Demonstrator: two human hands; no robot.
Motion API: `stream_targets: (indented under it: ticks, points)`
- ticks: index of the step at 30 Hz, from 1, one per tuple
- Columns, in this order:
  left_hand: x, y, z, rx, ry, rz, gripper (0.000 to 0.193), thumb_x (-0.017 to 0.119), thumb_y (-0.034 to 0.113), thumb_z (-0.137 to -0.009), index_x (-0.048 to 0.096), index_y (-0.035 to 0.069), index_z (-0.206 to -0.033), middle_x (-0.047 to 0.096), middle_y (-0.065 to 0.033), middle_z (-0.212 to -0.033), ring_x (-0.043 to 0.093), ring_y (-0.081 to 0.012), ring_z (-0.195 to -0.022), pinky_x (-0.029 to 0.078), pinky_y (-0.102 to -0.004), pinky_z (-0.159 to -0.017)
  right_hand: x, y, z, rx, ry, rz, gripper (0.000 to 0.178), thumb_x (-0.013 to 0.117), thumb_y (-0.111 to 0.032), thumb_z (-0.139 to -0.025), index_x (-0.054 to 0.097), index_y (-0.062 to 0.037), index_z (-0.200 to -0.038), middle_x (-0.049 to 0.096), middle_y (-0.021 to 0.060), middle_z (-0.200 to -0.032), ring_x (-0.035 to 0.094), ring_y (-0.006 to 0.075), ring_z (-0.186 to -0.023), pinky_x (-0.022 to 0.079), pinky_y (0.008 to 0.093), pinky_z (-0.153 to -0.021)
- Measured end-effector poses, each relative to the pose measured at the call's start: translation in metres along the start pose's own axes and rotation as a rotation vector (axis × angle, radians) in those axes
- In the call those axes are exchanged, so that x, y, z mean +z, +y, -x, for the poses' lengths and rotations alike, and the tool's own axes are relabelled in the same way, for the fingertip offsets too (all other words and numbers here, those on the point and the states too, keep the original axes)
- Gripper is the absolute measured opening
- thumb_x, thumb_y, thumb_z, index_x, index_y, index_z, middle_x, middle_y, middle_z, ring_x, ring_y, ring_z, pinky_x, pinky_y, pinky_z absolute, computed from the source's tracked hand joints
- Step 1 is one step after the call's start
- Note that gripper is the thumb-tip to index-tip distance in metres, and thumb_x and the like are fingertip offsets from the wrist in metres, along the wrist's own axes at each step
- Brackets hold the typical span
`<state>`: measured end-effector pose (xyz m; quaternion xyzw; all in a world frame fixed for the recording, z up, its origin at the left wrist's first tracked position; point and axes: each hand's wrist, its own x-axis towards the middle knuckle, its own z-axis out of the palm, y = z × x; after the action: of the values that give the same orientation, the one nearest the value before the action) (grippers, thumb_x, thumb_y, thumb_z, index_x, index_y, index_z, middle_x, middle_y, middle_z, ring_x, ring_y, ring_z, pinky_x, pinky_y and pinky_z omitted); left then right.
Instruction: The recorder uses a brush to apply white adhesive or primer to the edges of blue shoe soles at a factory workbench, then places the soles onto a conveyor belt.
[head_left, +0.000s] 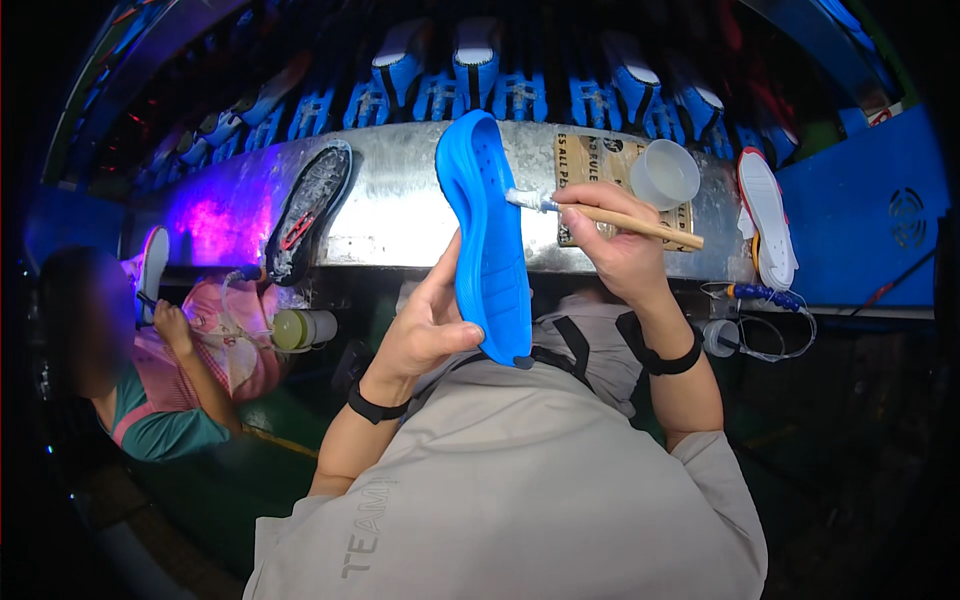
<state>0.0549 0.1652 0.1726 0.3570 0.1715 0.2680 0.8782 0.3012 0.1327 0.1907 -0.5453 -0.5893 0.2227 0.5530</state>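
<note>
My left hand [430, 325] grips a blue shoe sole [490, 270] near its lower end, thumb over the edge and fingers behind it. The sole stands nearly upright, its hollow inner face toward me, with small holes near the top. In my right hand [625, 245] is a brush [640, 224] with a wooden handle, held between thumb and fingers. Its whitish bristle end meets the sole's right edge in the upper half. Just beyond my right hand, a translucent cup [665, 174] stands on a printed brown sheet [590, 160].
Across the metal bench [390, 200] lies a dark sole [310, 215] at left; a white sole with red edging [766, 220] lies at right. Behind run blue racks holding shoe uppers [476, 65]. A co-worker [170, 370] sits at left. A blue-handled tool [765, 297] hangs by the bench edge.
</note>
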Motion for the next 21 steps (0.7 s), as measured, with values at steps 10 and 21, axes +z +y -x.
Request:
stream_targets:
  ticks: [10, 21]
  points:
    - [0.001, 0.001, 0.000, -0.022, 0.010, 0.019, 0.114, 0.080, 0.019, -0.073, 0.010, 0.007, -0.163, 0.042, -0.0165, -0.152, 0.055, -0.0355, -0.131, 0.046, -0.0487, -0.110, 0.001, -0.010, 0.022, -0.090, -0.058, 0.110, 0.005, 0.070, -0.002, -0.081, 0.072, -0.0020, -0.086, 0.070, 0.0084, -0.077, 0.062, 0.0212, -0.068, 0.049, 0.0326, -0.065]
    - [-0.010, 0.002, -0.006, 0.155, 0.068, -0.127, 0.116, 0.082, 0.024, -0.072, 0.011, 0.005, -0.162, 0.042, -0.0189, -0.152, 0.051, -0.0331, -0.136, 0.046, -0.0465, -0.110, -0.001, -0.029, 0.037, -0.104, -0.131, 0.048, 0.005, 0.070, -0.001, -0.080, 0.071, -0.0004, -0.084, 0.066, 0.0086, -0.071, 0.057, 0.0208, -0.062, 0.045, 0.0324, -0.060]
